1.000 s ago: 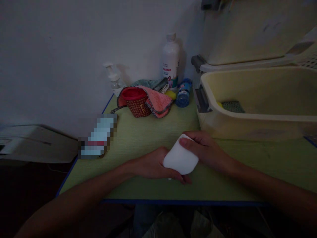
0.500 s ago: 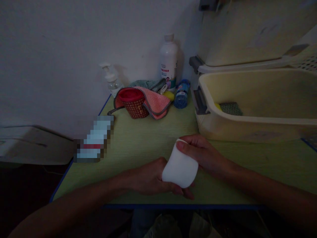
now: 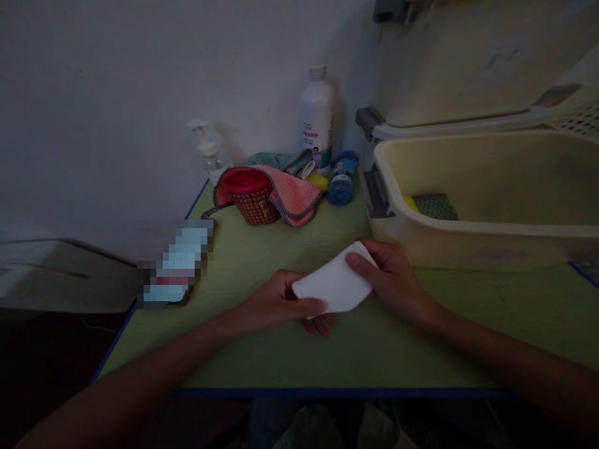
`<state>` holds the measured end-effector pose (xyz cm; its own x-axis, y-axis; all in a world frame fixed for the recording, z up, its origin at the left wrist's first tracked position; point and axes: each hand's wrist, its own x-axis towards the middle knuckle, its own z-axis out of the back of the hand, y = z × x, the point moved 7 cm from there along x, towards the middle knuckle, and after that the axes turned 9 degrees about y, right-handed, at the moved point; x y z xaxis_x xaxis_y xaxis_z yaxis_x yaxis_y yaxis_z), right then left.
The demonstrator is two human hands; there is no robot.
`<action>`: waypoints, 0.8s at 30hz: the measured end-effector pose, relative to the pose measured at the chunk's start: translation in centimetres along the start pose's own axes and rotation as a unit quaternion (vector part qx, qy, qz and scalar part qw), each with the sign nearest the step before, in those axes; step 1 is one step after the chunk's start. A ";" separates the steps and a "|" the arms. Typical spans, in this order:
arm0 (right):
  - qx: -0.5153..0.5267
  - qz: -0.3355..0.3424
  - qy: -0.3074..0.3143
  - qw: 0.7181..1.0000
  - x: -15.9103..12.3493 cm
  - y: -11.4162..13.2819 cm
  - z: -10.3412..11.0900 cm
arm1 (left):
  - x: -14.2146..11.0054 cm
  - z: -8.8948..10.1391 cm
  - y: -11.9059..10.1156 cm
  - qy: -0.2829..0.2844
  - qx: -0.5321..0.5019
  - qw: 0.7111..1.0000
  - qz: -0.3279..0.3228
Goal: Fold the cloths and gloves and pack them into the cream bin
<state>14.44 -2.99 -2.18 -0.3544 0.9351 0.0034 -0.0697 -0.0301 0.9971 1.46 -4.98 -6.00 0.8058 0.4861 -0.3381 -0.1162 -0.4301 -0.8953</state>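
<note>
Both hands hold a white sponge block (image 3: 334, 285) just above the green table (image 3: 281, 355). My left hand (image 3: 281, 305) grips its near left corner, thumb on top and fingers underneath. My right hand (image 3: 395, 280) pinches the far right end, thumb over the top edge. The block lies nearly flat, tilted up toward the right.
A large cream plastic tub (image 3: 486, 240) with a raised lid stands at the right, a green-yellow scouring pad (image 3: 433, 206) inside. At the back stand a red cup (image 3: 250, 194) under a pink cloth (image 3: 294, 196), a pump bottle (image 3: 206, 149), a white bottle (image 3: 317, 118) and a small blue bottle (image 3: 340, 178).
The sponge block went from bent and upright between the hands to flatter and lower. Both hands moved slightly away from me, toward the tub.
</note>
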 end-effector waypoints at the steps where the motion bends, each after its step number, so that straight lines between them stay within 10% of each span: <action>1: 0.001 -0.013 0.027 1.000 0.0 -0.2 -0.3 | -0.1 0.1 0.0 0.014 -0.003 1.000 0.007; 9: 0.028 -0.123 0.264 0.956 -0.9 -1.9 -3.0 | -1.5 1.3 0.1 0.098 -0.002 0.993 0.069; 24: 0.022 -0.166 0.229 0.959 -0.9 -2.8 -1.6 | -1.7 2.7 0.0 0.107 0.044 0.992 0.058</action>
<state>13.46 -4.34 -5.09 -0.6922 0.6373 -0.3386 -0.2141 0.2667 0.9397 -1.46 -3.75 -6.26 0.8881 0.2607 -0.3787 -0.2575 -0.4004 -0.8794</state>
